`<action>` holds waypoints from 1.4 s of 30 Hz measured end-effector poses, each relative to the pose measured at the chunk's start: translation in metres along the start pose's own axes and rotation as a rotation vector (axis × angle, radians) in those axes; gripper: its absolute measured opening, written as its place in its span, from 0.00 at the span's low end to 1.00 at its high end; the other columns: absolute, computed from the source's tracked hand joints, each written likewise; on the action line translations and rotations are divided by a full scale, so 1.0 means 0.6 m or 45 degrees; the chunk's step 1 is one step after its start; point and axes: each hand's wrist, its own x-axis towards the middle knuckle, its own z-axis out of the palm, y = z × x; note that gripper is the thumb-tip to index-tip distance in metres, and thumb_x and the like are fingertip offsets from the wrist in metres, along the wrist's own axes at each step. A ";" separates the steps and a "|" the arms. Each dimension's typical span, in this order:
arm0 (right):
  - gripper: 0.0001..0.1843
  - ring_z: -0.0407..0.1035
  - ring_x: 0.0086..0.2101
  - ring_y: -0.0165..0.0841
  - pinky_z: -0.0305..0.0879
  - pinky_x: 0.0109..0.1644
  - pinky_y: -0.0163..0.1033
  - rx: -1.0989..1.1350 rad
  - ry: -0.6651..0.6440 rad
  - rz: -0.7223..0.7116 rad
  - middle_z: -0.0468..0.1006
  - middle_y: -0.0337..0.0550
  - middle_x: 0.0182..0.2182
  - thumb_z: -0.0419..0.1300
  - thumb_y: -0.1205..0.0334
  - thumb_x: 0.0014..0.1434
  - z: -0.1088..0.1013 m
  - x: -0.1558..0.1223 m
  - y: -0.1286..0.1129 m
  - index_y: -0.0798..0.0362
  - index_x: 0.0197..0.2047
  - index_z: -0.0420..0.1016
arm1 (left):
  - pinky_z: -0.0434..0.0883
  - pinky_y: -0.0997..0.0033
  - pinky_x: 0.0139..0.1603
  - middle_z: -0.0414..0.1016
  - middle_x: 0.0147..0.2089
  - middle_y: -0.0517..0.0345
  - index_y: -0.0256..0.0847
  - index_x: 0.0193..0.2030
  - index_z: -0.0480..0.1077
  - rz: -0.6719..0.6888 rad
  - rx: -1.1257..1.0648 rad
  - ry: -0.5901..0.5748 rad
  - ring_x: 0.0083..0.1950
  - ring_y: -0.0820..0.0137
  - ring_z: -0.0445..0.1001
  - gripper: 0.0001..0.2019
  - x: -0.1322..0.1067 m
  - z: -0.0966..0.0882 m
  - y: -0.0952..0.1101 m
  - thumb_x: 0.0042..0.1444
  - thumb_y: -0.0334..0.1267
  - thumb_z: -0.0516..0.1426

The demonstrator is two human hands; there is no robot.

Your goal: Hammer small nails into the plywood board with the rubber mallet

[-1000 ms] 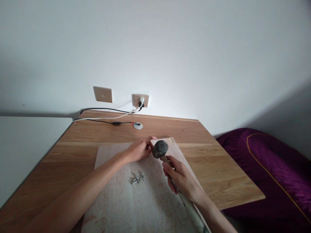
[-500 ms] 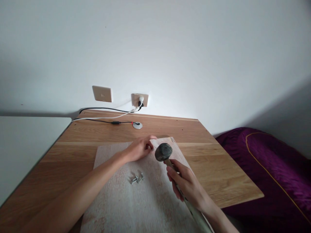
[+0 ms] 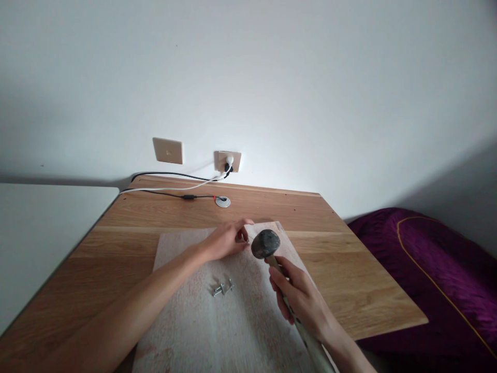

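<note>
My right hand (image 3: 298,295) is wrapped round the handle of a mallet (image 3: 266,244) with a dark, rounded head. The mallet head is over the far right part of a pale, whitewashed wooden board (image 3: 194,326). Close to the left of that head, my left hand (image 3: 227,240) rests on the board with thumb and fingers pinched together. Whatever lies between those fingertips is too small and too hidden to name. Several silvery metal screws (image 3: 223,288) lie in a small heap on the board, nearer to me than my left hand.
The board lies on a wood-grain table (image 3: 349,290). Behind it, black and white cables (image 3: 171,188) run past a round cable grommet (image 3: 222,202) to a wall socket (image 3: 228,161). A white panel (image 3: 50,228) stands at the left, and purple cloth (image 3: 438,269) at the right.
The whole scene has shifted slightly to the right in the view. Both hands, the mallet and the screws keep about the same places over the board.
</note>
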 end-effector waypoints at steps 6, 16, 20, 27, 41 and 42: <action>0.26 0.59 0.11 0.22 0.49 0.14 0.30 -0.028 -0.016 0.024 0.65 0.28 0.20 0.54 0.33 0.68 -0.007 -0.005 0.010 0.48 0.33 0.63 | 0.71 0.70 0.44 0.83 0.39 0.60 0.44 0.60 0.72 -0.056 0.040 0.042 0.40 0.67 0.80 0.27 0.002 0.001 0.001 0.54 0.25 0.65; 0.23 0.58 0.12 0.22 0.52 0.15 0.29 0.006 -0.009 -0.007 0.65 0.26 0.18 0.55 0.37 0.68 0.003 0.019 -0.021 0.48 0.35 0.64 | 0.72 0.72 0.42 0.84 0.38 0.60 0.43 0.61 0.71 -0.016 -0.017 -0.015 0.38 0.69 0.81 0.26 0.001 -0.004 0.006 0.56 0.22 0.59; 0.26 0.58 0.12 0.22 0.51 0.14 0.29 0.017 0.001 -0.004 0.65 0.27 0.19 0.54 0.33 0.68 0.002 0.003 -0.001 0.48 0.35 0.64 | 0.72 0.72 0.43 0.84 0.39 0.61 0.44 0.60 0.71 -0.004 -0.023 -0.002 0.39 0.68 0.82 0.25 0.001 -0.002 0.000 0.56 0.23 0.60; 0.27 0.60 0.12 0.22 0.49 0.13 0.29 -0.053 -0.061 0.055 0.66 0.29 0.22 0.54 0.32 0.68 -0.009 -0.016 0.020 0.49 0.35 0.65 | 0.72 0.70 0.46 0.84 0.40 0.59 0.44 0.60 0.73 0.020 0.066 0.026 0.41 0.66 0.81 0.27 0.003 -0.002 0.000 0.54 0.24 0.64; 0.23 0.60 0.12 0.21 0.52 0.14 0.28 -0.001 0.029 -0.018 0.66 0.28 0.23 0.55 0.38 0.68 0.001 0.021 -0.014 0.50 0.36 0.66 | 0.72 0.71 0.44 0.85 0.41 0.59 0.44 0.61 0.72 -0.005 0.039 -0.018 0.40 0.67 0.82 0.24 0.002 -0.001 -0.006 0.58 0.25 0.60; 0.23 0.59 0.12 0.20 0.51 0.14 0.28 0.013 0.040 -0.023 0.67 0.29 0.25 0.55 0.37 0.69 -0.001 0.017 -0.009 0.50 0.37 0.66 | 0.72 0.71 0.44 0.85 0.41 0.59 0.44 0.61 0.72 -0.008 0.048 -0.013 0.40 0.67 0.82 0.24 0.002 -0.001 -0.006 0.58 0.25 0.61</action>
